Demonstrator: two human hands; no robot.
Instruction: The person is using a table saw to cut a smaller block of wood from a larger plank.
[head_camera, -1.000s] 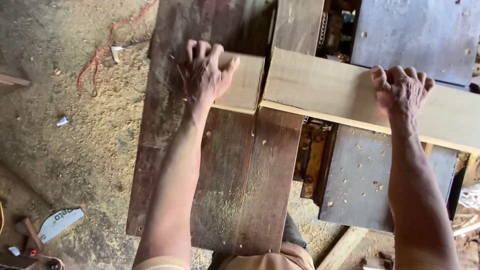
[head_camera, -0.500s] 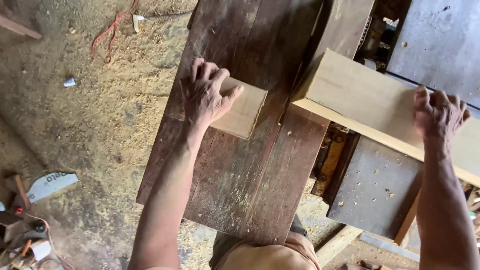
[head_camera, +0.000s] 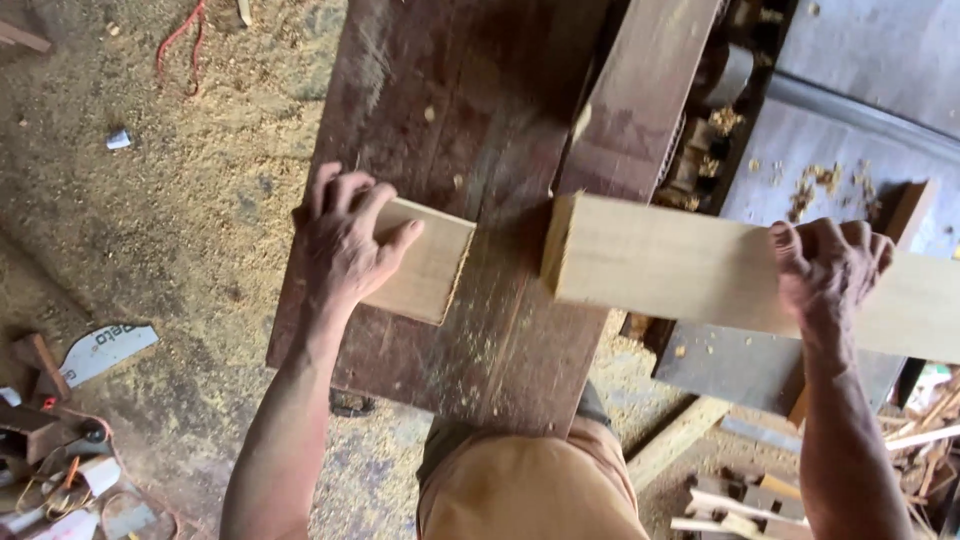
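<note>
From the head camera we see our left hand (head_camera: 350, 245) spread flat, gripping the short offcut (head_camera: 425, 262) on the dark bench (head_camera: 480, 100). Our right hand (head_camera: 830, 265) curls over the long board (head_camera: 680, 262), whose length runs off rightward, a gap separating both pieces.

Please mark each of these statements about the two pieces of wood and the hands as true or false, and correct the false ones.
1. The left hand rests on the short offcut. True.
2. The short offcut and the long pale plank touch each other. False: a gap of dark bench shows between them.
3. The right hand grips the long pale plank. True.
4. The red cord lies on the bench. False: it lies on the sawdust floor.
5. Both hands hold one piece. False: each holds its own piece.
</note>
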